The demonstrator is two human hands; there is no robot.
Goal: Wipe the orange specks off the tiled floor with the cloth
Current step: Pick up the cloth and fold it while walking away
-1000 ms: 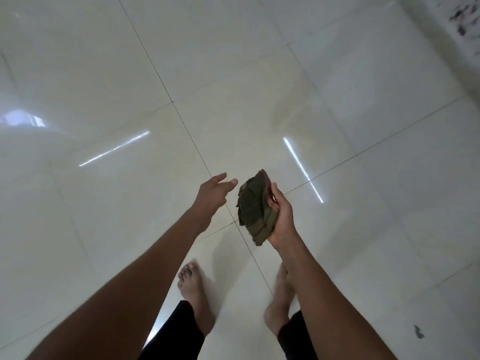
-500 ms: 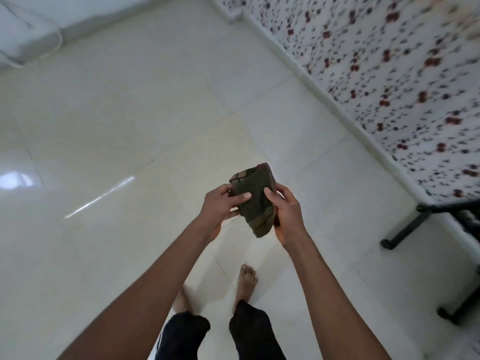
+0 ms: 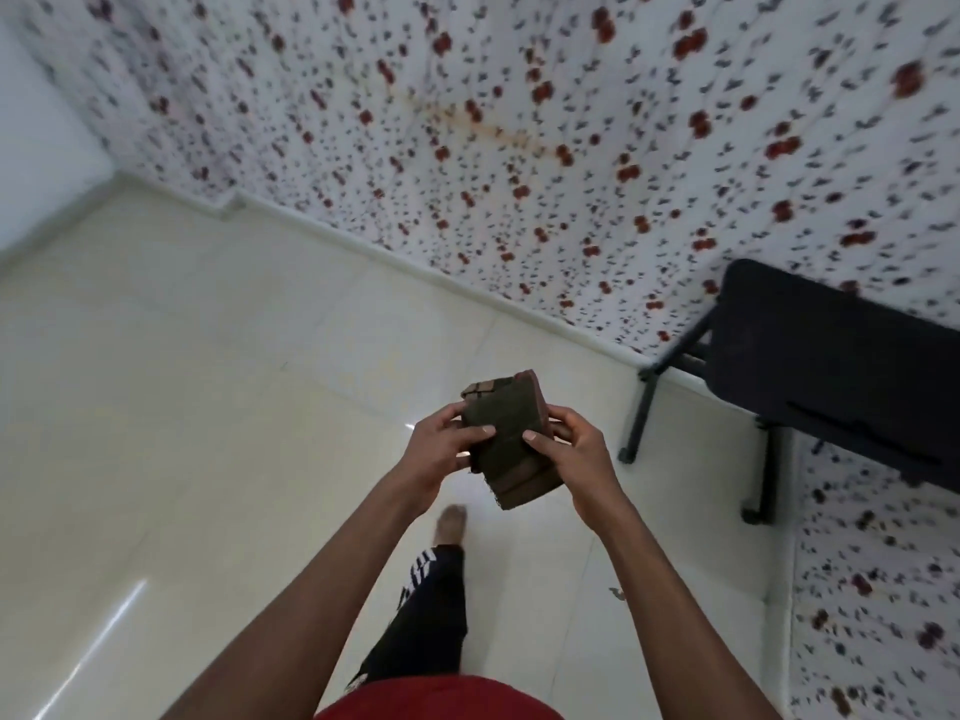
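Both hands meet at the centre of the frame: the left hand (image 3: pixel 441 452) and right hand (image 3: pixel 569 454) each curl fingers and thumb round the folded dark green cloth (image 3: pixel 506 439), held in the air above the pale tiled floor (image 3: pixel 208 381). At right, a black bench (image 3: pixel 831 371) stands against the flower-patterned wall (image 3: pixel 519 122).

Glossy cream tiled floor (image 3: pixel 182 407), red-flowered white wall (image 3: pixel 519 122), black metal-legged stand (image 3: pixel 831 366) against it
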